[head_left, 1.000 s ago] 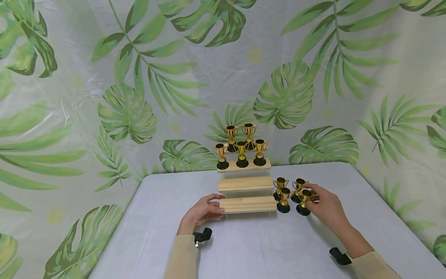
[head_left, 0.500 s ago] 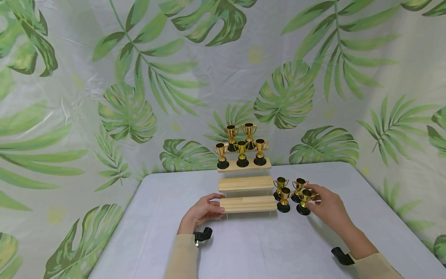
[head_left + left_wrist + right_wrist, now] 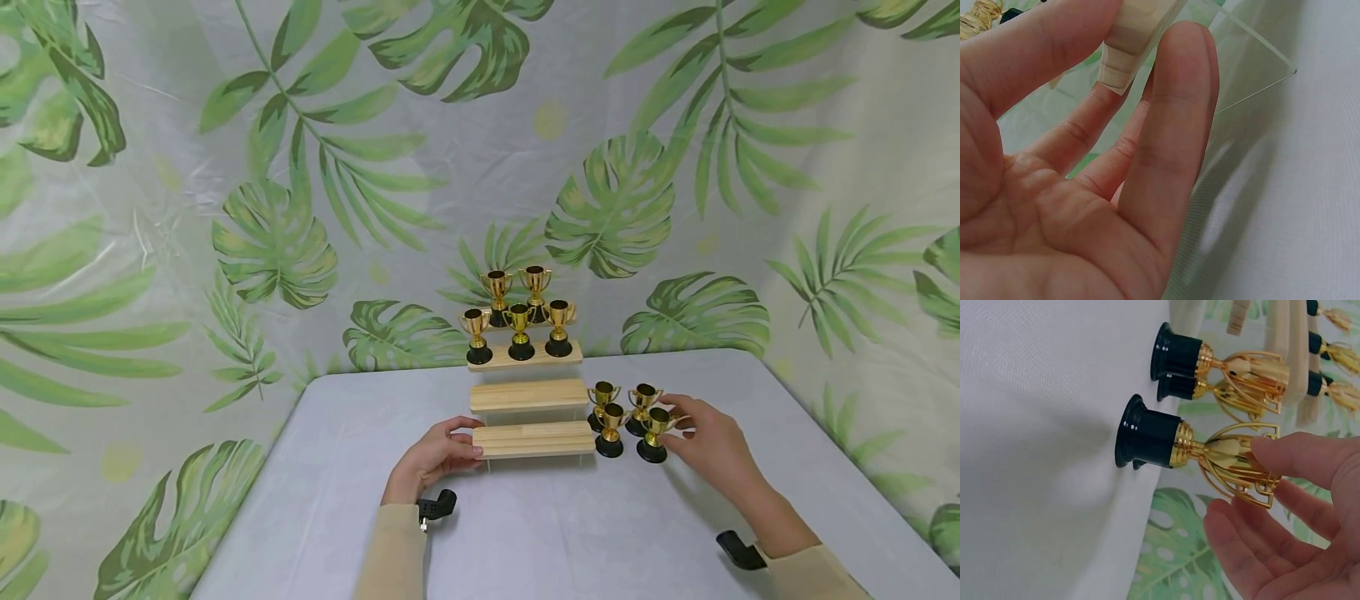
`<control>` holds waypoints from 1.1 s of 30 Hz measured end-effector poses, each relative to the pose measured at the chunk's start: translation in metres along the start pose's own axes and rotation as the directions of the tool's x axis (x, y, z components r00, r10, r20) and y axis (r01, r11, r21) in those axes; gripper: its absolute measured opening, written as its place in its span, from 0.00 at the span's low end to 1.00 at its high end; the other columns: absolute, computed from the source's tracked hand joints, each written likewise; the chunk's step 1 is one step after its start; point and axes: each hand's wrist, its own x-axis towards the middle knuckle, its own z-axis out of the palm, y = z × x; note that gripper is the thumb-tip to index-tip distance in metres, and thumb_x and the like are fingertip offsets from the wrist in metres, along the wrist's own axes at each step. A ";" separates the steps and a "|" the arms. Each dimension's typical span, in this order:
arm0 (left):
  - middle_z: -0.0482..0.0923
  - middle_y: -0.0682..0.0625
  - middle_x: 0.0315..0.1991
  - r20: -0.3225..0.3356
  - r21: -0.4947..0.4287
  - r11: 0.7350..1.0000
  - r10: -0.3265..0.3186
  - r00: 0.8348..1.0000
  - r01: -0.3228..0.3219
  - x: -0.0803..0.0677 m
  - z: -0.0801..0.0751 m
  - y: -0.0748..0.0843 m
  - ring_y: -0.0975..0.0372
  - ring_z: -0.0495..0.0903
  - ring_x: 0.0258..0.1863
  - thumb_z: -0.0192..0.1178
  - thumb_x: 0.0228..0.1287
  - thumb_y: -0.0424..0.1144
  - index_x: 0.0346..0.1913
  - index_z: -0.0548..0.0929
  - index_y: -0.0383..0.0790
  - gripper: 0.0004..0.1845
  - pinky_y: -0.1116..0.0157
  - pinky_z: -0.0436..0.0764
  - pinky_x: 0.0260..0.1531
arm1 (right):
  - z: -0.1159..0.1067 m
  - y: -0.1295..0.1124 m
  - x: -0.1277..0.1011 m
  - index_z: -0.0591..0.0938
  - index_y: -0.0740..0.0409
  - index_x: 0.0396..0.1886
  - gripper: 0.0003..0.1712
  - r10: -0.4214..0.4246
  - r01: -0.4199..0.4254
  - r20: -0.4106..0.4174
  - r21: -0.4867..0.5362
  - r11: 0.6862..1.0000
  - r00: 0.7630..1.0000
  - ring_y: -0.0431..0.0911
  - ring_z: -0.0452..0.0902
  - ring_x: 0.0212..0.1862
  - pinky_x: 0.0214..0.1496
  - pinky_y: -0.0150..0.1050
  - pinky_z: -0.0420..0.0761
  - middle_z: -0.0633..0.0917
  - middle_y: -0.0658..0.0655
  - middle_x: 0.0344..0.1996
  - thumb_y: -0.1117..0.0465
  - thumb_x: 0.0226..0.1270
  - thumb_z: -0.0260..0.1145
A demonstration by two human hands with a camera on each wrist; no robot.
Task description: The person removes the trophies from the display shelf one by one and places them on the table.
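The left hand (image 3: pixel 435 457) pinches the left end of the front wooden shelf (image 3: pixel 534 438). The right hand (image 3: pixel 708 446) pinches the nearest miniature gold trophy cup (image 3: pixel 657 423), right of that shelf, toward the right edge of the tabletop (image 3: pixel 562 533). Three similar trophies (image 3: pixel 612 418) stand just beside it. Behind comes the second shelf (image 3: pixel 529 395), then three upright trophies (image 3: pixel 520 318) on the third shelf (image 3: pixel 500 360) near the far edge; two rear trophies (image 3: pixel 536 282) stand higher, before a leaf-print backdrop (image 3: pixel 480 167).

Your bare left hand (image 3: pixel 435 454) reaches forward from a cream cloth sleeve (image 3: pixel 393 550), fingers (image 3: pixel 1172 125) curved in a grip; your bare right hand (image 3: pixel 712 446) slants inward, thumb (image 3: pixel 1307 456) and bent fingers pinching.
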 end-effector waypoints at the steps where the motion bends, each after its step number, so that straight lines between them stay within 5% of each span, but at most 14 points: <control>1: 0.81 0.37 0.46 0.000 0.002 1.000 0.000 1.000 0.000 0.000 0.000 0.000 0.54 0.85 0.40 0.69 0.57 0.25 0.64 0.74 0.34 0.31 0.57 0.86 0.43 | 0.000 0.000 0.000 0.77 0.57 0.64 0.33 0.001 -0.001 -0.001 0.003 1.000 1.000 0.59 0.83 0.45 0.44 0.54 0.84 0.84 0.61 0.45 0.64 0.57 0.76; 33: 0.81 0.38 0.46 0.019 -0.018 1.000 -0.014 1.000 0.015 -0.001 0.001 0.001 0.55 0.85 0.40 0.69 0.58 0.25 0.66 0.73 0.34 0.31 0.58 0.86 0.43 | -0.011 -0.005 -0.008 0.78 0.58 0.63 0.29 -0.040 0.039 -0.107 -0.006 0.999 0.993 0.59 0.83 0.45 0.45 0.56 0.84 0.85 0.64 0.46 0.63 0.62 0.75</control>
